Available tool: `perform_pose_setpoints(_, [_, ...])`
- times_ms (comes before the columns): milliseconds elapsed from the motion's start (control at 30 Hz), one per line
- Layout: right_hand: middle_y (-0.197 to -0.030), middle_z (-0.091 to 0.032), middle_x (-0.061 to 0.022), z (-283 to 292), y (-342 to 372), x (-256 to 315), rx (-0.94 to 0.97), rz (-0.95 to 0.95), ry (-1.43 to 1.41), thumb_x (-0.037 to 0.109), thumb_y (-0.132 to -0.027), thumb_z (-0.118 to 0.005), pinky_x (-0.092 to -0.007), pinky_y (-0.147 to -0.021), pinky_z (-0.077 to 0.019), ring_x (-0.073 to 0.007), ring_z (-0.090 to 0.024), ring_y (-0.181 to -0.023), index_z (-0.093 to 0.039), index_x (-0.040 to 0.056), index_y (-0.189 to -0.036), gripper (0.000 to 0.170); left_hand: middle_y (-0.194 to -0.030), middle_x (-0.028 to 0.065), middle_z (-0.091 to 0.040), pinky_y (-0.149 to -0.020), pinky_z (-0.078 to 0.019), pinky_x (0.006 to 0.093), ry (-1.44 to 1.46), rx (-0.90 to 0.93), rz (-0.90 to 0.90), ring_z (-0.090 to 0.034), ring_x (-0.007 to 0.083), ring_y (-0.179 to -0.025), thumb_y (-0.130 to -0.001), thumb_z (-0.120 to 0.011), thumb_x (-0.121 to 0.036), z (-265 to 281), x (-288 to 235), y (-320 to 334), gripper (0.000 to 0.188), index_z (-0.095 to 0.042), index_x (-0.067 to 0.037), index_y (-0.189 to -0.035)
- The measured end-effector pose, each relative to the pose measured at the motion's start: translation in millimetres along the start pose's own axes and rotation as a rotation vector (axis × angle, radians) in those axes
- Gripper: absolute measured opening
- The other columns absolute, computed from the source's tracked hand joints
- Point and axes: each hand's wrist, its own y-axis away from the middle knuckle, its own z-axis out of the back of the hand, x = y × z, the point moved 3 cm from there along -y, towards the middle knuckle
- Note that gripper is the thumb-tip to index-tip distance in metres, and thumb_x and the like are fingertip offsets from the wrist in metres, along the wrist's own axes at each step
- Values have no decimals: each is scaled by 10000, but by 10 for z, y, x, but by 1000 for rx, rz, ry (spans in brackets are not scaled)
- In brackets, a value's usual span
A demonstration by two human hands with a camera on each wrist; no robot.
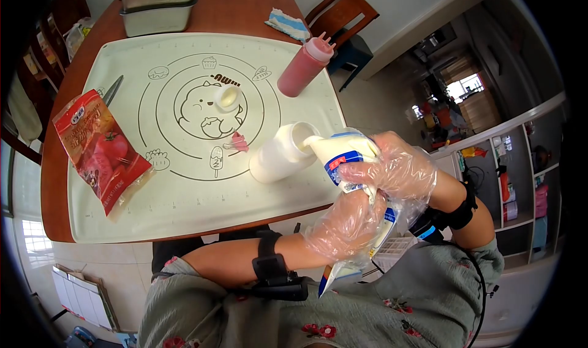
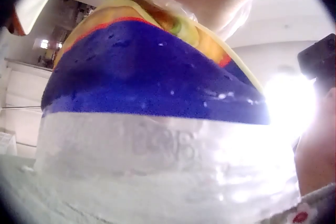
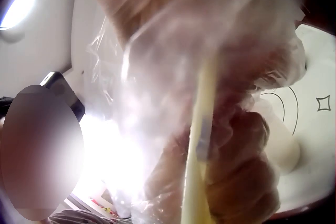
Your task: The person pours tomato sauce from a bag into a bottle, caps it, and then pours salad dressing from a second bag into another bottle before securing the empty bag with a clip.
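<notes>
Both hands wear clear plastic gloves and grip a blue-and-white sauce packet [image 1: 348,154]. My right hand [image 1: 407,167] squeezes it near its upper end, with the thumb across the front. Lower down, my left hand [image 1: 346,225] clasps its crumpled middle, and the loose tail hangs below. From the packet's tip, creamy white sauce reaches the mouth of a white squeeze bottle [image 1: 275,158] on the mat. The packet's blue and white end [image 2: 152,71] fills the left wrist view. In the right wrist view the gloved fingers [image 3: 241,155] bunch around the packet's pale edge [image 3: 195,187].
On the printed mat [image 1: 122,219] lie a white cap [image 1: 228,97], a pink piece [image 1: 239,141], a red tomato bag [image 1: 98,152] and a pointed blade [image 1: 113,90]. A red-filled squeeze bottle [image 1: 303,67] stands at the right edge. Metal containers [image 1: 158,18] and a cloth [image 1: 288,24] sit behind.
</notes>
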Motion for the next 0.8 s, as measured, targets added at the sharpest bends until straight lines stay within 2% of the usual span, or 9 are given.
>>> perform_pose_setpoints(167, [-932, -689, -85, 12, -9, 44, -6, 23, 45, 360, -838, -740, -287, -772, -500, -127, -628, -837, -650, -20, -1080, 459, -805, 206, -566, -562, -440, 369, -286, 75, -126, -546, 282, -681, -700, -588, -63, 77, -40, -29, 434, -543, 147, -1078])
perform_pose_setpoints(267, [-916, -692, -88, 14, -25, 57, 12, 46, 21, 351, -843, -738, -286, -761, -501, -127, -630, -826, -656, -24, -1064, 443, -793, 205, -562, -561, -439, 369, -285, 14, -141, -545, 283, -680, -700, -590, -61, 76, -33, -30, 409, -545, 144, -1051])
perform_pose_setpoints(367, [-889, -682, -52, 1, -34, 78, 19, 96, 16, 299, -876, -706, -266, -707, -490, -89, -585, -803, -676, -16, -1038, 355, -785, 198, -560, -571, -438, 367, -153, 13, -130, -548, 282, -690, -698, -593, -70, 63, 17, -44, 389, -546, 140, -1022])
perform_pose_setpoints(467, [-886, -683, -48, 18, -49, 73, 31, 81, 28, 299, -876, -708, -266, -705, -490, -87, -588, -802, -682, -11, -1029, 347, -762, 196, -551, -592, -449, 390, -192, 17, -157, -555, 293, -685, -693, -585, -68, 27, 30, -31, 371, -539, 145, -994])
perform_pose_setpoints(533, [-884, -684, -45, 18, -77, 70, 30, 92, 45, 311, -873, -713, -267, -707, -490, -88, -591, -801, -685, -10, -1024, 355, -794, 207, -568, -624, -463, 404, -13, 13, -6, -571, 295, -707, -776, -575, -77, 24, 55, -43, 331, -544, 133, -1030])
perform_pose_setpoints(633, [-882, -684, -43, 7, -91, 92, 57, 79, 50, 344, -867, -719, -268, -712, -489, -88, -593, -802, -686, -12, -1019, 389, -880, 215, -597, -699, -480, 401, 575, -22, 346, -594, 272, -790, -916, -536, -178, -1, 101, -77, 329, -550, 92, -1104])
perform_pose_setpoints(700, [-886, -683, -44, 20, -81, 116, 75, 98, 79, 386, -880, -695, -270, -720, -489, -90, -593, -809, -686, -13, -1023, 424, -958, 198, -612, -760, -481, 386, 891, 106, 606, -598, 239, -868, -980, -501, -285, 20, 125, -81, 387, -548, 56, -1158])
perform_pose_setpoints(767, [-895, -682, -48, 37, -70, 127, 86, 155, 138, 442, -911, -643, -274, -731, -490, -93, -592, -821, -685, -11, -1033, 472, -1045, 161, -621, -824, -473, 365, 1010, 408, 849, -589, 198, -953, -1008, -466, -404, 267, 111, -118, 475, -539, 20, -1209])
perform_pose_setpoints(800, [-902, -680, -53, 37, -68, 115, 68, 126, 68, 470, -927, -601, -278, -736, -492, -97, -591, -827, -683, -15, -1037, 504, -1058, 147, -619, -844, -466, 360, 1133, 271, 836, -584, 191, -966, -1005, -467, -416, 244, 120, -97, 490, -535, 23, -1212])
